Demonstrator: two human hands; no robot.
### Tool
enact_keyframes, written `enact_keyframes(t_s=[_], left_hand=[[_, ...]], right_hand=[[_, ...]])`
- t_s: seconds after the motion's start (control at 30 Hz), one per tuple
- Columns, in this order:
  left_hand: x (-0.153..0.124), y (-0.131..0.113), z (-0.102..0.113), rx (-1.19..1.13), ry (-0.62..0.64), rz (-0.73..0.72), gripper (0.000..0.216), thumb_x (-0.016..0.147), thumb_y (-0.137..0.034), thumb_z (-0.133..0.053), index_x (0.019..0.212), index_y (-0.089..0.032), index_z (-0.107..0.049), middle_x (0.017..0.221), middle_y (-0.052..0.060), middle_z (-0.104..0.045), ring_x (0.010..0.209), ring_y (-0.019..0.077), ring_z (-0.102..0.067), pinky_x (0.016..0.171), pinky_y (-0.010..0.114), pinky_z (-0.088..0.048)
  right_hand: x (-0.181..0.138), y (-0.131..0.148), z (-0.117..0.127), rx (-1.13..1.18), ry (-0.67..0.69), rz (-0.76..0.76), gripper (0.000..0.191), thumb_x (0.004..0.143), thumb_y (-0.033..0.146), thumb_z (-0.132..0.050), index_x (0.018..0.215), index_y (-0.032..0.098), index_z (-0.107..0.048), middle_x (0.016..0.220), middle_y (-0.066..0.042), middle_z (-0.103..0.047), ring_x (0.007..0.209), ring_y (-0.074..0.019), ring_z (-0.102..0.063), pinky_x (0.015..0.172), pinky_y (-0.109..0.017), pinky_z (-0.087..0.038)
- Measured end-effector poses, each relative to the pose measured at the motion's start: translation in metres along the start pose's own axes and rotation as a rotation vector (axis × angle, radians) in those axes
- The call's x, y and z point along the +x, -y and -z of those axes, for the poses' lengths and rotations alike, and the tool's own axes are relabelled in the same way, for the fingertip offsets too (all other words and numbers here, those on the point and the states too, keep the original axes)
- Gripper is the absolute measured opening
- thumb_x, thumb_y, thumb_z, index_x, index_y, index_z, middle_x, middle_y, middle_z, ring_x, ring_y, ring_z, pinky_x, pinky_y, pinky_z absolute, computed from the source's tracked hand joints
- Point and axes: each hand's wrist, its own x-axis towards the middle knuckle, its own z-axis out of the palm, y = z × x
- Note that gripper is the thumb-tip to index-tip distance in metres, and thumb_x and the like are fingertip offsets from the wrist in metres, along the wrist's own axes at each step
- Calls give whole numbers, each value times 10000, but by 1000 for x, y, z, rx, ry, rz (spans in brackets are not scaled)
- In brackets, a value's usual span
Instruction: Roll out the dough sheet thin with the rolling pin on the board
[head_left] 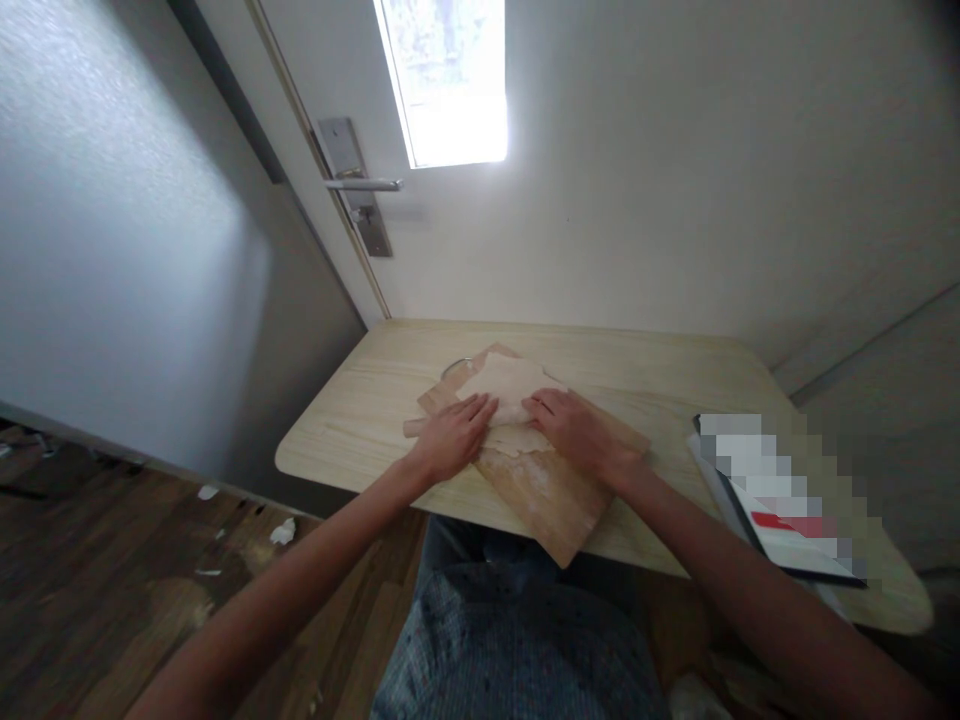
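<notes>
A flat sheet of pale dough (506, 385) lies on a floured wooden board (547, 495) set on a light wooden table (360, 420). My left hand (454, 435) rests palm down, fingers stretched out, over the dough's near left edge. Beside it, my right hand (574, 428) lies flat on the near right edge, its fingers extended toward the left hand. A rolling pin's end (414, 428) seems to stick out under my left hand, mostly hidden.
A white door with a metal handle (364, 184) stands behind the table's left end. A dark folder with papers (780, 510) lies on the table at the right. Scraps litter the wooden floor (112, 560) at the left.
</notes>
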Motion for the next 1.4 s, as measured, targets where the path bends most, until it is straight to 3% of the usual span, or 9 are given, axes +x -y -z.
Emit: enact_keyframes(t_s=[0.1, 0.2, 0.33, 0.53, 0.67, 0.87, 1.03, 1.17, 1.4], left_hand=[[-5, 15, 4, -3, 39, -31, 410, 896, -234, -295, 1277, -113, -389, 1320, 129, -448, 1231, 184, -397, 991, 325, -358], [0, 19, 5, 1, 43, -10, 411, 913, -294, -264, 1226, -103, -449, 1299, 131, -471, 1192, 185, -446, 973, 310, -378], [11, 9, -1, 32, 13, 81, 404, 918, -331, -241, 1163, -146, -503, 1275, 97, -503, 1173, 196, -464, 991, 359, -354], [11, -5, -10, 51, -94, 217, 414, 902, -338, -267, 1201, -151, -485, 1284, 92, -496, 1214, 235, -414, 989, 381, -340], [23, 3, -11, 48, -90, 255, 411, 896, -339, -274, 1204, -165, -483, 1270, 84, -509, 1203, 241, -422, 963, 381, -359], [71, 29, -10, 6, -103, 340, 417, 909, -341, -223, 1126, -156, -527, 1237, 104, -526, 1140, 229, -472, 888, 349, -406], [110, 53, -12, -83, -53, 418, 546, 917, -389, -119, 904, -144, -606, 971, 112, -634, 869, 215, -585, 734, 315, -434], [133, 69, -17, -109, 19, 455, 589, 910, -421, -114, 834, -129, -619, 846, 121, -637, 793, 209, -577, 699, 300, -408], [145, 78, -21, -95, 72, 400, 541, 907, -393, -159, 851, -123, -624, 868, 141, -624, 799, 211, -564, 694, 303, -383]], right_hand=[[-12, -4, 9, -4, 17, 5, 185, 828, 133, -445, 958, 121, -576, 958, -109, -610, 894, -209, -548, 818, -340, -434], [-19, -11, 9, 5, -3, -82, 190, 814, 97, -437, 949, 121, -569, 981, -112, -599, 911, -208, -545, 817, -328, -442], [-25, -13, 3, 50, -22, -195, 220, 822, 112, -412, 988, 94, -557, 1048, -143, -588, 1003, -223, -528, 859, -343, -439], [-27, 4, -1, 58, -103, -297, 386, 861, 268, -379, 1152, 46, -502, 1262, -167, -495, 1189, -244, -421, 1001, -396, -331], [-10, 3, -4, 43, -40, -367, 412, 896, 278, -284, 1179, 86, -515, 1327, -128, -443, 1243, -226, -362, 1028, -393, -282], [40, -24, -12, 57, 135, -516, 480, 909, 343, -228, 1297, 128, -412, 1344, -137, -418, 1242, -252, -365, 983, -418, -325], [74, -56, -22, 100, 271, -575, 529, 896, 413, -244, 1339, 139, -339, 1388, -157, -341, 1274, -302, -295, 979, -494, -300], [89, -77, -33, 164, 263, -594, 548, 891, 430, -230, 1336, 126, -331, 1377, -183, -345, 1264, -315, -307, 955, -518, -308], [102, -94, -44, 185, 181, -592, 513, 889, 388, -257, 1297, 101, -378, 1335, -185, -399, 1249, -280, -334, 962, -464, -313]])
